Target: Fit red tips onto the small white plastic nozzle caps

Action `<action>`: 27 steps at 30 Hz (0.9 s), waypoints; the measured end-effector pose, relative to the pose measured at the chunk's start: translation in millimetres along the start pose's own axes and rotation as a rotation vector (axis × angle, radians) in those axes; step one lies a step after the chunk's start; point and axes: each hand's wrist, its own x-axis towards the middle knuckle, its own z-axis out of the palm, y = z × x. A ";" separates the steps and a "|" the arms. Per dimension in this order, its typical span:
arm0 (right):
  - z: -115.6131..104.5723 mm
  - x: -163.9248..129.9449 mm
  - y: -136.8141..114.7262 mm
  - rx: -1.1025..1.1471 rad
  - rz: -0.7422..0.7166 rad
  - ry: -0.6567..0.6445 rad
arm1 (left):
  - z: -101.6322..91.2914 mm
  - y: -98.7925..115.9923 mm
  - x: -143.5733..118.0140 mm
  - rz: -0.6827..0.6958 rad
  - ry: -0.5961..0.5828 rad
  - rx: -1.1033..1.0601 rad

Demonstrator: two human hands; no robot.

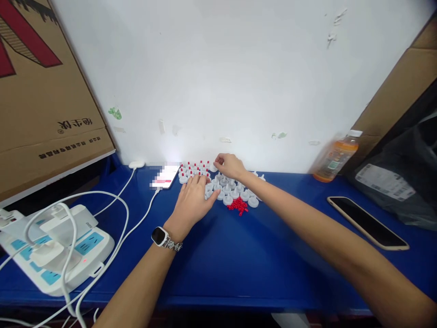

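Note:
My left hand [195, 197] lies palm down with its fingers stretched and thumb apart, at the front of a group of white nozzle caps with red tips [183, 179]. Further back, near the wall, my right hand [231, 166] is closed in a pinch at a white nozzle cap [213, 168]; its fingers hide part of the cap. Between and below the hands is a loose pile of white nozzle caps without red tips [228, 199]. Small red tips [239, 207] lie heaped in front of that pile.
A lit phone [167, 175] on a charging cable lies left of the caps. A power strip [85, 259] with white cables takes up the left side. At right are an orange drink bottle [336, 157], a dark phone [368, 223] and a dark plastic bag [403, 177].

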 end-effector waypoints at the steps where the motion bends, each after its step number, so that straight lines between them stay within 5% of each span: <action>1: -5.7 -11.8 0.6 0.081 -0.007 0.033 | 0.6 1.6 0.2 0.006 0.038 -0.019; 5: -20.6 -69.1 0.9 0.396 -0.070 0.034 | 6.3 11.2 -0.5 0.066 0.115 -0.102; 11: -21.6 -130.7 7.4 0.440 -0.064 0.027 | 18.8 26.5 -4.8 0.156 -0.073 -0.189; 17: -24.8 -130.3 3.3 0.573 -0.094 0.093 | 17.0 31.0 -2.9 0.238 0.006 -0.304; 24: -31.3 -126.6 -8.8 1.098 0.318 -0.147 | -2.3 35.9 1.0 0.466 0.092 0.050; 27: -31.0 -127.5 -9.4 1.097 0.314 -0.162 | -3.5 37.4 -0.2 0.451 0.073 0.026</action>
